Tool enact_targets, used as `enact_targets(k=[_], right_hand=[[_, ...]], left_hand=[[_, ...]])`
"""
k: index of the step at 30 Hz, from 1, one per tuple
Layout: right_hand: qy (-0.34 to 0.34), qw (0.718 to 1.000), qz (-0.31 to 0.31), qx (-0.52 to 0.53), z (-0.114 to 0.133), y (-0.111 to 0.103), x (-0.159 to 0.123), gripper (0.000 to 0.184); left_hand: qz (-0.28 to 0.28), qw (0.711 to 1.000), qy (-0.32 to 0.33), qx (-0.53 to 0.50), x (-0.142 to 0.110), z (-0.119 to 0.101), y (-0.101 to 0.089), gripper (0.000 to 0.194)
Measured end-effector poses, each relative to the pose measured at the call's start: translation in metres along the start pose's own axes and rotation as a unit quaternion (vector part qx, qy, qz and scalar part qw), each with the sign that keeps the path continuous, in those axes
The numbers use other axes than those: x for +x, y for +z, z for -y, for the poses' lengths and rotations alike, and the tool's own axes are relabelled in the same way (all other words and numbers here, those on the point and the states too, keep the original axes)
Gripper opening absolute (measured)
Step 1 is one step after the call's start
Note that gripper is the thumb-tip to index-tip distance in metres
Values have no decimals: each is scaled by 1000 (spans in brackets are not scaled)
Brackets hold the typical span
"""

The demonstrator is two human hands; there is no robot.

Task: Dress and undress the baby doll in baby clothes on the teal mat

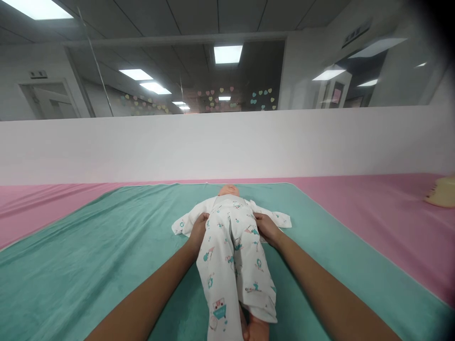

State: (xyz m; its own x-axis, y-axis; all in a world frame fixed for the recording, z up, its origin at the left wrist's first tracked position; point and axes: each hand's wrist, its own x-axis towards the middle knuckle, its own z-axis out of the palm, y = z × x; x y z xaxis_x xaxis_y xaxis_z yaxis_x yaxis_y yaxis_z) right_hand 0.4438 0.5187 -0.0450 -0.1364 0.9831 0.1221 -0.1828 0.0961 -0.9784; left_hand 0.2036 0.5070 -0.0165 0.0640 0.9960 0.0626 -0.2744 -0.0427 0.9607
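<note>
A baby doll [228, 191] lies on its back on a teal blanket [106, 246], head pointing away from me. It wears white printed trousers [231, 265] and a matching white top [273, 218] spread open under it. My left hand [197, 230] grips the trousers' waist at the doll's left side of the picture. My right hand [266, 228] grips the waist on the other side. Both hands have fingers curled onto the fabric. A bare doll foot [256, 330] shows at the bottom edge.
The blanket lies on a pink sheet [373, 208] covering a wide surface. A white low wall [227, 147] runs behind it, with glass above. A pale yellow object [442, 192] sits at the far right edge.
</note>
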Motion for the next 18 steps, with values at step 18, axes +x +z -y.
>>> enact_targets(k=[18], right_hand=[[-126, 950, -136, -251, 14, 4, -3, 35]], left_hand=[[28, 961, 158, 224, 1, -16, -7, 27]])
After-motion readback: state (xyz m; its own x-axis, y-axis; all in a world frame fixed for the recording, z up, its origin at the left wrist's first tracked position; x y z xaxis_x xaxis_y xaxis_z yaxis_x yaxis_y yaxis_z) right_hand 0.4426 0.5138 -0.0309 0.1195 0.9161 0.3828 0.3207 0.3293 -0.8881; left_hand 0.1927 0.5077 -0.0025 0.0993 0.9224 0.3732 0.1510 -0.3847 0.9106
